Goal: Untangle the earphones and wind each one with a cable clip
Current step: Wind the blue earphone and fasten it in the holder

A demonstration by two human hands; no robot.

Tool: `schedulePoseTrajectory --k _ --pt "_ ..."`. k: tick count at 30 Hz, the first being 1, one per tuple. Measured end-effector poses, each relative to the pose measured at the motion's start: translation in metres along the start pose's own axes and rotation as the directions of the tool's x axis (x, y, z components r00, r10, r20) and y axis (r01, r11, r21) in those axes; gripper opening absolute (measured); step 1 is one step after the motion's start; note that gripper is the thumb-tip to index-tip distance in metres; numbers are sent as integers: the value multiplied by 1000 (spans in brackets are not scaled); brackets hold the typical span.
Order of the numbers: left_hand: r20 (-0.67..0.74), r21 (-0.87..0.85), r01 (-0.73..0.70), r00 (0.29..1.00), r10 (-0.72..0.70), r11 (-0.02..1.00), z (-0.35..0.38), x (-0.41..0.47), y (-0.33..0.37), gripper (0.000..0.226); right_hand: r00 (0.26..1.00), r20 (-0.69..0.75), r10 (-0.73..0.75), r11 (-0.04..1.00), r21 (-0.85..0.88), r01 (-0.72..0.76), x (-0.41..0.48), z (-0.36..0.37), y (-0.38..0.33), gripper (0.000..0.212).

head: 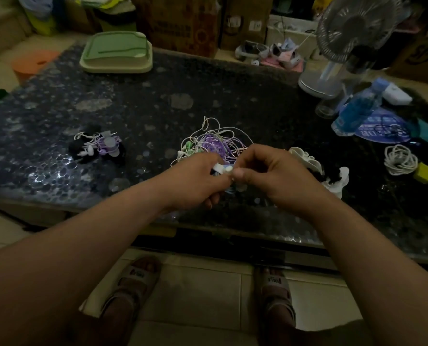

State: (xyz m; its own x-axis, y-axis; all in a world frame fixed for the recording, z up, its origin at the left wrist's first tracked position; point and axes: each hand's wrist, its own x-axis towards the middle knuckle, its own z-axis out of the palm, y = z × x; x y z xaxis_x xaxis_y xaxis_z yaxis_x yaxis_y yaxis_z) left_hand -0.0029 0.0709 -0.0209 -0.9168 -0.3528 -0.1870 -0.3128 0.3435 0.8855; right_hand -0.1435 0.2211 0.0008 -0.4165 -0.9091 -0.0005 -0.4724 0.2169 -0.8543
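Observation:
A tangle of white, purple and green earphones (214, 142) lies in the middle of the dark table (158, 108). Just in front of it my left hand (198, 181) and my right hand (267, 176) meet, both pinching a white cable clip (222, 169) with a bit of blue cable under it. To the left lies a small group of wound earphones (98, 146), black, white and purple. A pile of white cable clips (312, 161) sits right of my right hand, partly hidden by it.
A green lidded box (116, 54) stands at the back left. A white desk fan (345, 46), a blue bottle (360, 108), a coiled white cable (400, 159) and a yellow block (423, 172) crowd the right side. Cardboard boxes stand behind the table.

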Motion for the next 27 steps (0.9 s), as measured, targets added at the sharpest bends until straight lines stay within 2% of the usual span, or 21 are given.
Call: schedulePoseTrajectory --k 6,12,15,18,24,27 --pt "20 -121 -28 999 31 992 2 -3 2 6 992 -66 110 988 120 -102 4 -1 5 14" --pt "9 -116 -39 999 40 992 4 -4 -1 12 982 84 170 951 249 -186 3 -10 4 13" --pt "18 -123 -47 999 50 991 3 -6 0 9 972 152 179 948 239 -212 1 -17 3 12" --pt "35 -127 -47 998 52 991 3 -7 2 7 969 147 197 950 215 -226 2 -14 1 11" --pt "83 -116 -51 995 60 992 4 -5 -1 4 952 195 238 965 68 -255 0 -16 -8 12" --pt "63 -84 -70 995 76 994 6 -2 -2 4 948 198 250 967 -10 -253 0 -14 -11 12"
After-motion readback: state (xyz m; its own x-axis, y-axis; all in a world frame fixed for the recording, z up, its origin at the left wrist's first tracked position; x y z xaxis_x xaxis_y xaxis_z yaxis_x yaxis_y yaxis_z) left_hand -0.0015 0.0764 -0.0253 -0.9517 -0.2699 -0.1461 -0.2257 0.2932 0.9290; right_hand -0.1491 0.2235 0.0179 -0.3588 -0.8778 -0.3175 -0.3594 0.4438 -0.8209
